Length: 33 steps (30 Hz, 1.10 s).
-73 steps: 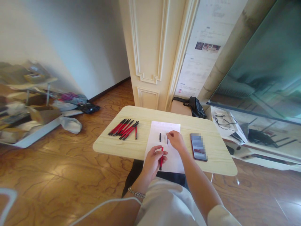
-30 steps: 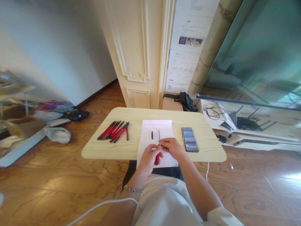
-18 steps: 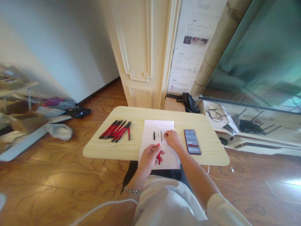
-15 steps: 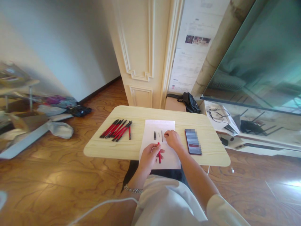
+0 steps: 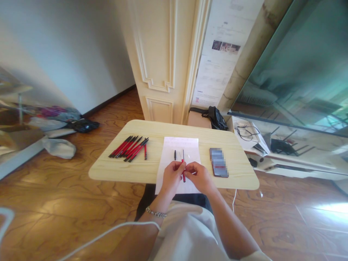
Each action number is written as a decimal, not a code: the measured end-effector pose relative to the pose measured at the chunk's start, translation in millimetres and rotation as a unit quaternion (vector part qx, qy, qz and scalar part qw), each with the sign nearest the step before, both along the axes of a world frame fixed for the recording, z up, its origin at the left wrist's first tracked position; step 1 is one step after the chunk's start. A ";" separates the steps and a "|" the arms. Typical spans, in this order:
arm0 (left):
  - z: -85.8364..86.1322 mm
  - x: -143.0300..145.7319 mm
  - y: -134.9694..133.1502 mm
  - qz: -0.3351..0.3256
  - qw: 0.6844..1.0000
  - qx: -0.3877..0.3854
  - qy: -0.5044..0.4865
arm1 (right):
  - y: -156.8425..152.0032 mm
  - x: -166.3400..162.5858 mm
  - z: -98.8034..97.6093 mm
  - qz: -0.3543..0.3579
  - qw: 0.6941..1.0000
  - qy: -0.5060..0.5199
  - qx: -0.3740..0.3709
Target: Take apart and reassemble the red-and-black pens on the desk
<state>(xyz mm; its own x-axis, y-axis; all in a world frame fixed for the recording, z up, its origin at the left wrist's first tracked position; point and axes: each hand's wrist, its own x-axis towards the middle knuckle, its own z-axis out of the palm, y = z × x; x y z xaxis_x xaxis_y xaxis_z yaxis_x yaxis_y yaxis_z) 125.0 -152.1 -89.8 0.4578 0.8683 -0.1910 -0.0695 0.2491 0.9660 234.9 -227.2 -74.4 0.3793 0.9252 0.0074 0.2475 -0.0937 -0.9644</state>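
My left hand (image 5: pixel 172 176) pinches a red pen barrel (image 5: pixel 184 178) upright over the white paper sheet (image 5: pixel 191 142). From the other side, my right hand (image 5: pixel 199 176) has closed its fingertips against the same barrel; whether they hold a smaller part as well is hidden. Just beyond my hands, a short black pen piece (image 5: pixel 175 155) lies on the sheet. To its right is a thin dark pen refill (image 5: pixel 183 153), partly covered by the barrel's top.
Several red-and-black pens (image 5: pixel 129 148) lie in a group on the table's left side. A phone (image 5: pixel 219 163) rests to the right of the sheet. The pale wooden table (image 5: pixel 152 130) has rounded corners. A white cable (image 5: pixel 108 239) crosses by my left arm.
My right hand has come in from the right side of the sheet to the red barrel, meeting my left hand. The whole view has shifted slightly.
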 end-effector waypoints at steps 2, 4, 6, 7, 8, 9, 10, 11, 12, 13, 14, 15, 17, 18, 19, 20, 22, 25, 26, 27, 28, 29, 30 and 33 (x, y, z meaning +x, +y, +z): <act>-0.7 2.8 -1.9 -0.008 1.000 0.000 -0.009 | -1.3 -1.7 -1.7 -0.005 1.000 0.010 0.003; -0.6 4.2 -1.8 -0.017 1.000 0.000 -0.021 | 1.5 2.0 -4.1 0.003 1.000 0.023 0.000; -0.2 4.1 -0.1 -0.020 0.999 -0.004 -0.031 | 7.4 11.1 -7.2 0.000 1.000 0.022 -0.001; -0.1 3.5 0.9 -0.018 0.999 -0.009 -0.033 | 11.4 17.5 -8.8 -0.013 1.000 0.010 -0.004; -0.2 2.5 1.9 -0.013 0.999 -0.014 -0.033 | 16.0 24.7 -10.4 -0.033 0.999 -0.010 -0.008; -0.4 1.3 2.6 -0.008 0.999 -0.019 -0.032 | 21.0 32.6 -11.8 -0.057 0.998 -0.038 -0.015; -0.8 -0.1 3.1 -0.005 0.999 -0.023 -0.031 | 26.3 40.5 -13.1 -0.079 0.994 -0.067 -0.028; -1.3 -1.5 3.3 -0.003 0.999 -0.025 -0.031 | 31.6 48.1 -14.0 -0.096 0.989 -0.099 -0.045; -1.9 -2.9 3.4 -0.003 0.999 -0.027 -0.030 | 36.6 54.7 -14.8 -0.108 0.983 -0.133 -0.066; -2.4 -4.3 3.3 -0.003 0.999 -0.027 -0.030 | 41.3 60.0 -15.4 -0.115 0.976 -0.165 -0.085; -2.8 -5.5 3.2 -0.004 0.999 -0.025 -0.029 | 45.4 63.9 -15.9 -0.119 0.968 -0.196 -0.103; -3.1 -6.5 3.1 -0.004 0.999 -0.023 -0.027 | 48.8 66.3 -16.4 -0.121 0.960 -0.222 -0.119; -2.9 -8.1 3.1 -0.001 0.999 -0.022 -0.025 | 53.7 67.5 -17.5 -0.121 0.947 -0.260 -0.143; -2.6 -8.7 3.3 0.002 0.999 -0.023 -0.026 | 55.1 66.8 -18.1 -0.120 0.943 -0.271 -0.152; -2.2 -9.2 3.5 0.004 0.999 -0.027 -0.027 | 56.0 65.9 -18.9 -0.119 0.940 -0.279 -0.158; -1.6 -9.7 3.7 0.006 0.999 -0.031 -0.028 | 56.4 64.8 -19.7 -0.116 0.938 -0.284 -0.163; -0.5 -10.7 4.1 0.009 0.999 -0.037 -0.032 | 56.1 63.0 -21.2 -0.113 0.935 -0.292 -0.168; 0.4 -11.8 4.4 0.005 0.999 -0.040 -0.033 | 54.7 61.4 -22.7 -0.111 0.932 -0.300 -0.170; 0.3 -12.1 4.4 0.004 0.999 -0.039 -0.033 | 54.1 61.0 -22.8 -0.112 0.932 -0.302 -0.168; 0.2 -12.4 4.3 0.002 0.999 -0.038 -0.033 | 53.6 60.5 -22.5 -0.113 0.932 -0.301 -0.166; 0.0 -12.6 4.3 0.001 0.999 -0.037 -0.033 | 53.1 59.9 -22.0 -0.114 0.933 -0.299 -0.163; -0.1 -12.7 4.2 0.001 0.999 -0.036 -0.033 | 52.5 59.2 -21.1 -0.116 0.935 -0.295 -0.160; 0.1 -13.0 4.2 0.002 0.999 -0.036 -0.033 | 51.7 58.4 -19.8 -0.118 0.936 -0.291 -0.157; 3.0 -14.7 3.8 0.005 0.999 -0.046 -0.026 | 46.4 55.1 -14.7 -0.135 0.937 -0.286 -0.149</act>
